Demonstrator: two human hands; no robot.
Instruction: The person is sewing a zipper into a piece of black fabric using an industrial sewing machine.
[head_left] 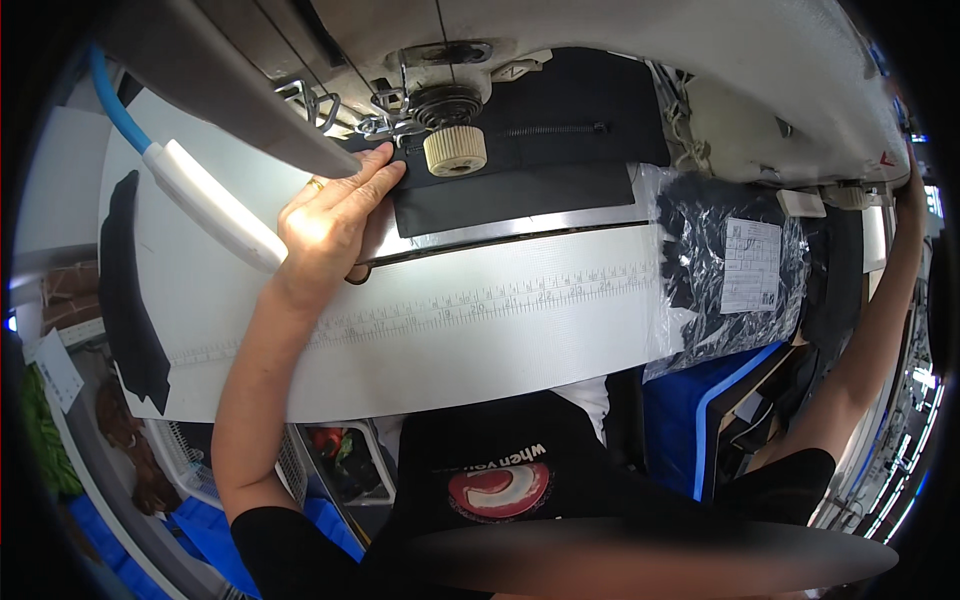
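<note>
My left hand [332, 212] lies with its fingers stretched out and nearly flat, the tips touching the left end of the black fabric [515, 200]. That fabric spreads under the head of a sewing machine [600, 35], and a dark zipper [555, 130] runs across it. A cream round tension knob [455, 150] hangs in front and hides part of the fabric. The needle area is hidden behind the machine head. On the far right my right arm reaches up to the machine's right end, where my right hand [909, 185] is barely visible at the rim, its fingers hidden.
A white lamp [215, 200] on a blue cable leans beside my left hand. The white table [480, 340] carries a printed ruler. A clear plastic bag [690, 330] of black pieces with a paper label lies right. A black strip [135, 290] lies left; a white basket [185, 465] sits below.
</note>
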